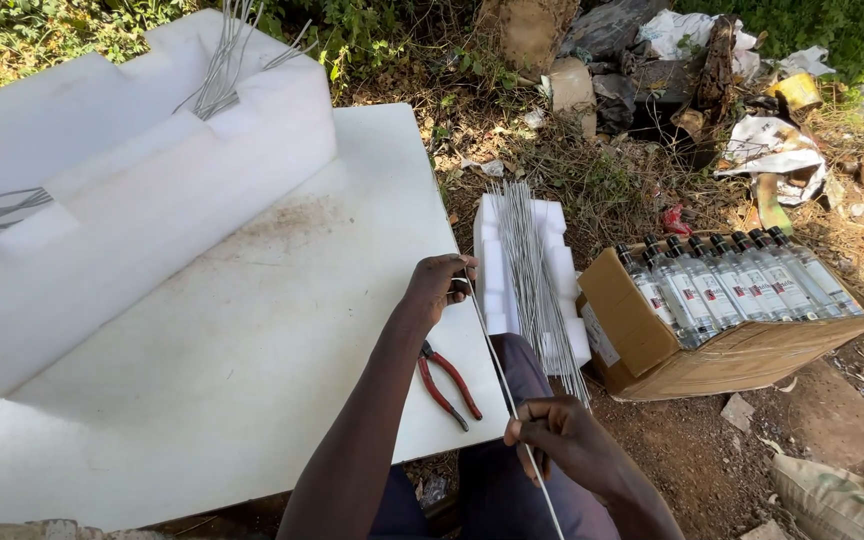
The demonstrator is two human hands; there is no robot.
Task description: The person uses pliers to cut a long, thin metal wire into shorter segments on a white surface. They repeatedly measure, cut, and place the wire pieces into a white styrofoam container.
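My left hand (437,288) grips the upper end of a thin straight metal wire (497,372) at the edge of a white board (252,330). My right hand (564,432) pinches the same wire lower down, above my lap. The wire runs diagonally between the two hands and past the right one. Red-handled pliers (447,382) lie on the board just below my left hand. A bundle of similar wires (532,275) rests on a white foam block (497,280) to the right of the board.
A large stepped white foam piece (122,190) sits on the board's far left with bent wires (220,70) stuck in it. A cardboard box (652,345) with several clear bottles (727,285) lies on the dirt at right. Rubbish and plants lie beyond.
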